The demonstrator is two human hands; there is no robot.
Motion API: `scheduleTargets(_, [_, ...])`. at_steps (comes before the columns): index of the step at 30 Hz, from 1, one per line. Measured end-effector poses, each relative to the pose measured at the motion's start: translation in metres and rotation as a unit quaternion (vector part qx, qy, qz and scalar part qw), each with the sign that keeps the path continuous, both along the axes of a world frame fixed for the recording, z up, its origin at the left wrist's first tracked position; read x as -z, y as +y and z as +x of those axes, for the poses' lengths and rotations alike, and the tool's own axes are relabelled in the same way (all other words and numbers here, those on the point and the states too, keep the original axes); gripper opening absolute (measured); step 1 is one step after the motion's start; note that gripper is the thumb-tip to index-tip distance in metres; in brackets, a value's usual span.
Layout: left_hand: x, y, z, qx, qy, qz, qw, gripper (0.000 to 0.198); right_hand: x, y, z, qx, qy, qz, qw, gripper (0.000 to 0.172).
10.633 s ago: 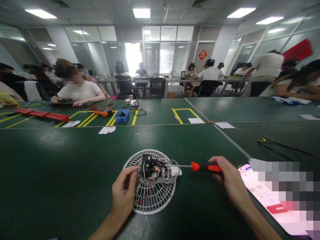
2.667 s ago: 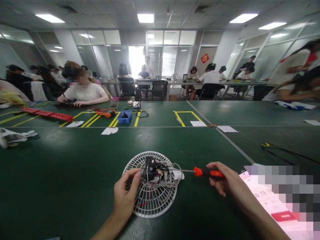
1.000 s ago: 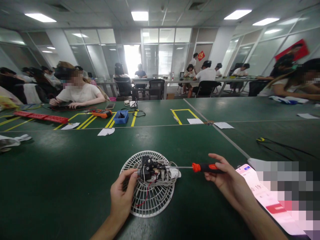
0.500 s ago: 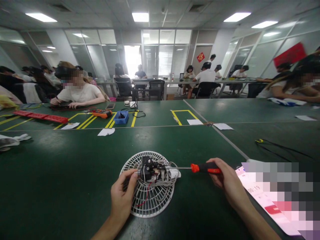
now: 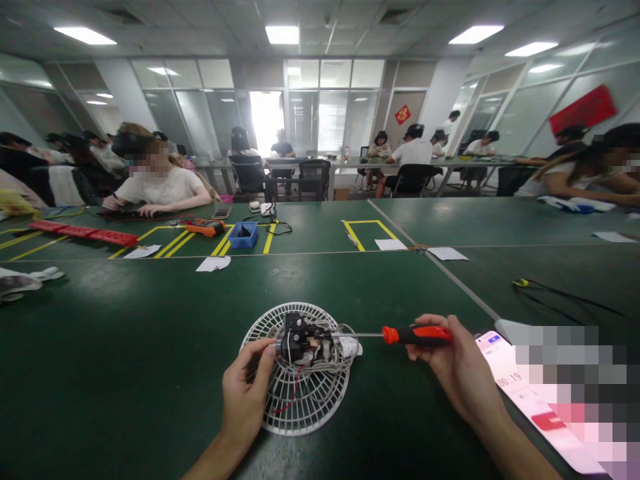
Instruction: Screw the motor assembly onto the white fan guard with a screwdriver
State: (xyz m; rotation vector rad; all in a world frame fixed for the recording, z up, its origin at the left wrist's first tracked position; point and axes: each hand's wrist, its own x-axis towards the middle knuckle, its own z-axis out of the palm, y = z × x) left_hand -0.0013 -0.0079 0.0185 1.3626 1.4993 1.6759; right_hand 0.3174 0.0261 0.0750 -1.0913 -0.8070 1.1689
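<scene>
A white round fan grille lies flat on the green table in front of me. A small black motor assembly with red and white wires sits on top of it. My left hand pinches the left end of the motor and rests on the grille. In my right hand is a screwdriver with a red and black handle, gripped by my fingers. The metal shaft lies level and points left, with its tip at the right side of the motor.
A phone with a pink screen lies at my right. A black cable runs across the right table. Further off sit a blue bin, an orange meter, red strips and paper slips. Several people work at the far tables.
My right hand has shifted its fingers along the screwdriver handle, as in turning it. The left hand and the fan grille have stayed in place.
</scene>
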Motion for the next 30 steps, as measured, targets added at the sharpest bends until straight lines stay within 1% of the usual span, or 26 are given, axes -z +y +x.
scheduleTargets(2, [0.000,0.000,0.000,-0.001,0.004,-0.001,1.000,0.031,0.002,0.001,0.001,-0.004,-0.037,-0.034,0.999,0.052])
scheduleTargets(3, [-0.001,0.001,0.000,-0.002,0.005,-0.001,1.000,0.031,0.003,0.001,0.001,-0.005,-0.051,-0.045,0.998,0.053])
scheduleTargets(5, [-0.002,0.001,0.000,-0.003,0.007,-0.001,1.000,0.033,0.002,0.000,0.000,-0.008,-0.057,-0.048,0.997,0.048])
scheduleTargets(7, [-0.003,0.001,0.001,-0.008,0.009,-0.001,1.000,0.034,0.000,-0.001,-0.002,-0.008,-0.040,-0.037,0.998,0.041])
scheduleTargets(12, [-0.004,-0.001,0.001,-0.010,0.009,-0.002,1.000,0.037,-0.004,-0.003,-0.006,0.009,0.031,-0.013,0.999,0.033])
scheduleTargets(14, [-0.004,-0.001,0.001,-0.008,0.008,-0.002,1.000,0.036,-0.003,-0.003,-0.005,0.013,0.061,-0.010,0.998,0.026])
scheduleTargets(17, [-0.001,-0.001,0.000,-0.007,0.007,-0.002,1.000,0.035,0.000,-0.001,-0.006,0.021,0.109,-0.018,0.994,0.016])
scheduleTargets(19, [0.000,0.000,-0.001,-0.005,0.006,-0.003,1.000,0.034,0.002,-0.001,-0.009,0.024,0.136,-0.029,0.990,0.014])
scheduleTargets(21, [0.001,0.000,-0.001,-0.003,0.008,-0.002,1.000,0.033,0.003,-0.001,-0.013,0.028,0.152,-0.037,0.987,0.017])
scheduleTargets(24, [0.002,-0.001,-0.001,-0.003,0.007,-0.003,1.000,0.032,0.002,-0.002,-0.017,0.026,0.148,-0.046,0.988,0.027])
scheduleTargets(27, [0.000,-0.001,0.000,-0.003,0.003,-0.004,1.000,0.032,0.001,-0.004,-0.016,-0.020,0.116,-0.071,0.990,0.036])
scheduleTargets(30, [-0.003,-0.001,0.001,0.001,0.003,0.005,1.000,0.030,0.000,-0.004,-0.013,-0.047,0.091,-0.083,0.991,0.036])
